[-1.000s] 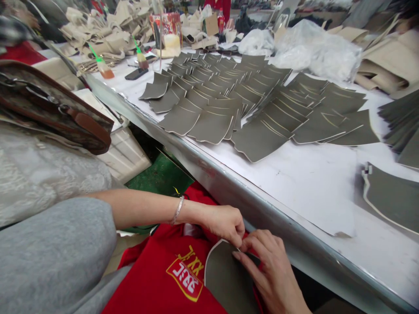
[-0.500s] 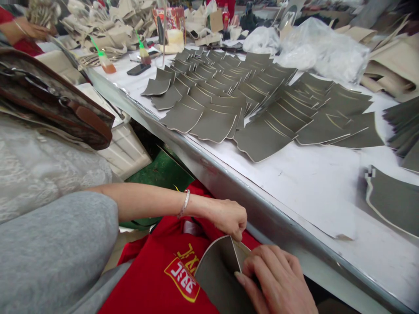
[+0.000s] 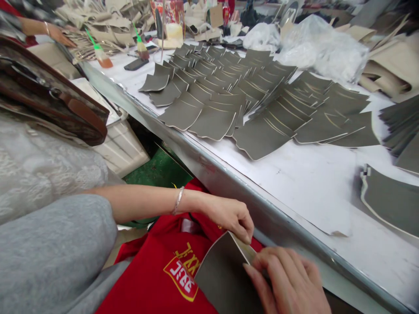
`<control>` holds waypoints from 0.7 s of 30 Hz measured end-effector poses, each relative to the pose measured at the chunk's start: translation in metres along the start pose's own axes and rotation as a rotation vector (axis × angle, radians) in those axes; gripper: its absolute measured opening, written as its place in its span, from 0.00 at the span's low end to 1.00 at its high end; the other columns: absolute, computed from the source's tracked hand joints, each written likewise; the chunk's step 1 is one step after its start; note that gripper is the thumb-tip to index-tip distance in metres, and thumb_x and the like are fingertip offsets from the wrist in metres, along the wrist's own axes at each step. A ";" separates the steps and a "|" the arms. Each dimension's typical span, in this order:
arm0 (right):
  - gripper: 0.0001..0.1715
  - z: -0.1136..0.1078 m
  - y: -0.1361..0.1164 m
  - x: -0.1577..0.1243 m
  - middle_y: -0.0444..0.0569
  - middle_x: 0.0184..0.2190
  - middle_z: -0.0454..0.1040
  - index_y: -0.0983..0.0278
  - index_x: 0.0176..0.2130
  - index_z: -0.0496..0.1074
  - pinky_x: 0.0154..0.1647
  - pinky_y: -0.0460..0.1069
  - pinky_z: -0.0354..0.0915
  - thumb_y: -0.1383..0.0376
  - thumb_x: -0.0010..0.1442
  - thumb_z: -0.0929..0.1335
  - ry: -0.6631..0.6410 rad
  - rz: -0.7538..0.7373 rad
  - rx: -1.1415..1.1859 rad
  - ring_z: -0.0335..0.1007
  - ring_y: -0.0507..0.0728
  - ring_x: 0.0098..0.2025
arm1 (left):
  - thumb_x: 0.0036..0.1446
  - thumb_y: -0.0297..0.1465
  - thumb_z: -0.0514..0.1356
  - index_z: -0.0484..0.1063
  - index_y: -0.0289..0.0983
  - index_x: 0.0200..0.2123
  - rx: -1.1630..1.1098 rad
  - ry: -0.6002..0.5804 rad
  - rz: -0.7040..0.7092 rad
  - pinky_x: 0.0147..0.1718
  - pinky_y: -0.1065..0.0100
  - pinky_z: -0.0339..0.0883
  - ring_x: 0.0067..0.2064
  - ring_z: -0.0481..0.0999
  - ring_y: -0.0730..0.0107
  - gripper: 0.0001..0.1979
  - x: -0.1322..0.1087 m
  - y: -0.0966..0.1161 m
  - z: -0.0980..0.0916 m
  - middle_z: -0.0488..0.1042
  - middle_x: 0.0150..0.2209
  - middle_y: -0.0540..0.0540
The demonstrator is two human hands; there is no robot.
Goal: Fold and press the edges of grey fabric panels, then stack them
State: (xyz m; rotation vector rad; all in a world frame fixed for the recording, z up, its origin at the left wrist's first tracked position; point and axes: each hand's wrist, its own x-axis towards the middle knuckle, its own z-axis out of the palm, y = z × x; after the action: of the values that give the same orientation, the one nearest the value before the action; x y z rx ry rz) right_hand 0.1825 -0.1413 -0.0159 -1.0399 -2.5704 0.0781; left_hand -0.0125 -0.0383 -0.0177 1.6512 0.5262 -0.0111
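A dark olive-grey leather panel [image 3: 225,272] with pale edges lies over my lap, its near part running out of the bottom of the view. The edge on its right side is folded over. My right hand [image 3: 288,277] pinches that folded edge between thumb and fingers. At the far corner of the panel is my left hand [image 3: 231,218], its fingers curled closed against the fold; the fingertips are hidden. Under the panel is a red apron [image 3: 153,270] with a yellow and white print.
Overlapping rows of similar panels [image 3: 216,117] cover the white table [image 3: 310,187], whose metal edge [image 3: 229,174] runs beside my hands. Further panels [image 3: 393,200] lie at the right. Glue bottles [image 3: 103,59], a phone [image 3: 135,64] and plastic bags [image 3: 322,48] stand farther back. A brown bag [image 3: 49,93] is at the left.
Both hands have shifted slightly to the right along the panel's fold, still closed on it. At the far left, a co-worker's hand has moved lower and no longer shows the bundle it held.
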 end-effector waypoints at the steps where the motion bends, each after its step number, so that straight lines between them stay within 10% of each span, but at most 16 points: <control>1: 0.08 0.002 0.004 0.002 0.45 0.30 0.71 0.60 0.33 0.63 0.37 0.53 0.54 0.63 0.66 0.62 0.011 0.032 -0.009 0.69 0.55 0.32 | 0.61 0.29 0.56 0.72 0.31 0.26 -0.074 -0.003 0.033 0.28 0.74 0.59 0.27 0.65 0.76 0.12 -0.003 -0.002 -0.004 0.68 0.24 0.52; 6: 0.11 0.021 0.015 0.002 0.47 0.37 0.75 0.59 0.33 0.62 0.38 0.51 0.62 0.63 0.68 0.58 0.051 0.096 0.121 0.71 0.56 0.42 | 0.58 0.36 0.62 0.76 0.32 0.35 0.097 0.026 -0.022 0.32 0.74 0.61 0.32 0.70 0.73 0.11 -0.019 -0.003 -0.013 0.73 0.29 0.50; 21: 0.09 0.031 0.018 -0.008 0.41 0.32 0.71 0.58 0.33 0.61 0.31 0.45 0.66 0.61 0.68 0.61 -0.146 0.329 0.429 0.67 0.52 0.31 | 0.53 0.23 0.64 0.74 0.34 0.30 0.280 0.126 -0.131 0.25 0.78 0.55 0.25 0.65 0.80 0.02 -0.021 0.012 0.006 0.65 0.20 0.57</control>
State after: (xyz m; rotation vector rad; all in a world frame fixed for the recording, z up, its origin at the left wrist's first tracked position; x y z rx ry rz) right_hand 0.1890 -0.1310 -0.0509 -1.3006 -2.3212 0.7780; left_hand -0.0253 -0.0512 -0.0009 1.8958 0.7559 -0.0810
